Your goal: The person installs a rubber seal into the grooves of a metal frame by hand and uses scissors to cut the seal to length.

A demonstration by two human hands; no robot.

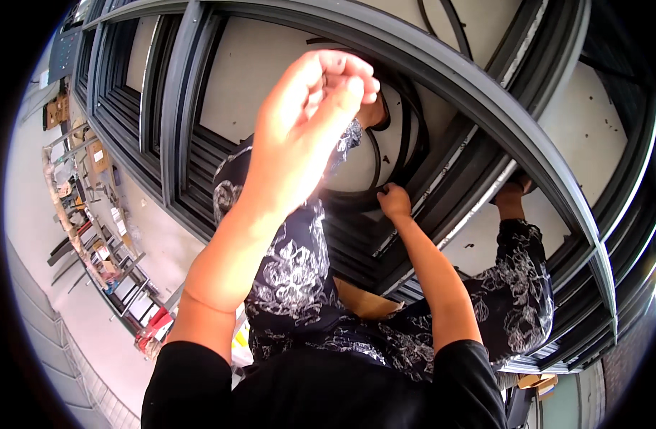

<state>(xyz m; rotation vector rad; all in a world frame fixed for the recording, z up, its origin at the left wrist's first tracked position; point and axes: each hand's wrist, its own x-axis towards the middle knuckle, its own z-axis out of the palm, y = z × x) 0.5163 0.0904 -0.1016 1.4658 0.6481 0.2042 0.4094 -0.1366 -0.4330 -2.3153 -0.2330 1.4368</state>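
My left hand (310,118) is raised in front of me, above the frames, its fingers curled toward the thumb. I cannot make out anything between those fingers. Lower and to the right, my right hand (394,201) is closed with thumb and fingertips on a black flexible strip (349,201). This strip looks like rubber and lies in loose loops on the floor inside the frame opening. Beside the right hand run long dark metal profiles (432,196). A grey metal frame (478,89) arches across the view beyond both hands.
More grey frames (169,107) stand stacked at the left. My legs in patterned trousers (292,275) are among the frames, with a foot (374,114) inside one opening. A piece of brown cardboard (364,299) lies between my legs. A cluttered rack (106,250) stands far left.
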